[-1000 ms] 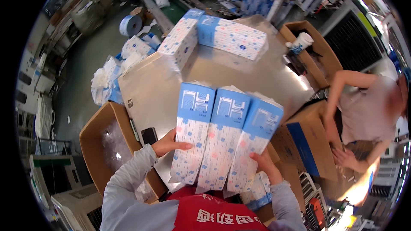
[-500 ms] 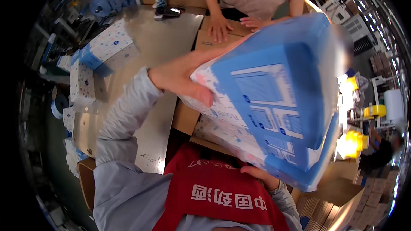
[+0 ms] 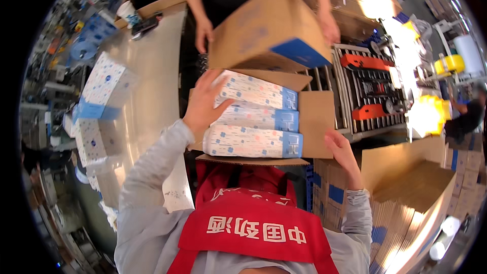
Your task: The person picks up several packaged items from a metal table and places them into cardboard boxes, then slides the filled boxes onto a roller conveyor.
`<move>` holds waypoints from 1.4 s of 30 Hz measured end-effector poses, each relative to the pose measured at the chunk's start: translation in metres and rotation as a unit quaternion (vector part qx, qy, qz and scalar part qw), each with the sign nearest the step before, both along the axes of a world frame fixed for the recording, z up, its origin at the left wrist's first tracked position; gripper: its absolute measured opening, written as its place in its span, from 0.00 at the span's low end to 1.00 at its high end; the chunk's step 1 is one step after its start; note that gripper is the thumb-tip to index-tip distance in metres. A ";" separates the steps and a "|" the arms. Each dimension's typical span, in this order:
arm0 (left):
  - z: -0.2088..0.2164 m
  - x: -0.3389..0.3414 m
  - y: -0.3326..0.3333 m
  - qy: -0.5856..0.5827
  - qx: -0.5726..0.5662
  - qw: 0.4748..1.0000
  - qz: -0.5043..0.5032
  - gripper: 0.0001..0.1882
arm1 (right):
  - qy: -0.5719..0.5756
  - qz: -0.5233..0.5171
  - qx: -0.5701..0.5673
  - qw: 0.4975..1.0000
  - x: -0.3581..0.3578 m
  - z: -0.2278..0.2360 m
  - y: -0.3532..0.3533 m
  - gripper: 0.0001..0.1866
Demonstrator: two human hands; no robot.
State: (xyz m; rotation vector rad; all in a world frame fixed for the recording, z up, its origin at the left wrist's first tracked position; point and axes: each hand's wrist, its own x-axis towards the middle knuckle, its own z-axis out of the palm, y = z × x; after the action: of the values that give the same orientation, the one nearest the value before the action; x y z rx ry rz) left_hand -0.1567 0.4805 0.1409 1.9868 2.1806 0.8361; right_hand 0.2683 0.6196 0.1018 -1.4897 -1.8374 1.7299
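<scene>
Three soft packs (image 3: 246, 141), white with small pink and blue spots and blue right ends, lie side by side in an open cardboard box (image 3: 317, 114). My left hand (image 3: 205, 102) is open over their left ends, fingers spread, the thumb on the middle pack. At the box's right side, my right hand (image 3: 343, 155) touches the edge of the raised flap with fingers extended. Beyond, another person's hands are on either side of a tilted cardboard carton (image 3: 258, 30) with a blue patch.
A metal table (image 3: 152, 81) is on the left, holding similar spotted packs (image 3: 104, 82), a paper cup (image 3: 129, 14) and a dark device (image 3: 145, 26). A roller conveyor with a red-and-black taping unit (image 3: 373, 89) stands at right. Flattened cartons (image 3: 401, 223) fill an open box at lower right.
The large blue-and-white pack I held up is now down in the box. My left hand has let go of it, and my right hand is at the flap. The other person's carton now stands raised and tilted.
</scene>
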 end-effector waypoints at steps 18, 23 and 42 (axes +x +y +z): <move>-0.185 0.057 -0.119 -0.188 -0.385 0.903 0.024 0.41 | -0.125 0.440 0.560 0.691 -0.227 -0.012 -0.013 0.56; -0.070 0.056 -0.073 0.051 0.008 0.999 -0.005 0.37 | -0.236 0.461 0.553 0.652 -0.224 0.006 -0.012 0.42; -0.188 0.056 -0.097 0.006 -0.065 0.997 0.049 0.36 | 0.025 -0.002 -0.016 1.000 0.031 -0.085 0.041 0.25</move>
State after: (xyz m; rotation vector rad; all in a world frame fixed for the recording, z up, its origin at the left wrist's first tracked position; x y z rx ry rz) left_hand -0.1004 0.3838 -0.0472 1.8432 2.2927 0.6752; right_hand 0.2990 0.6608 0.0170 -1.4480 -1.7886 1.7857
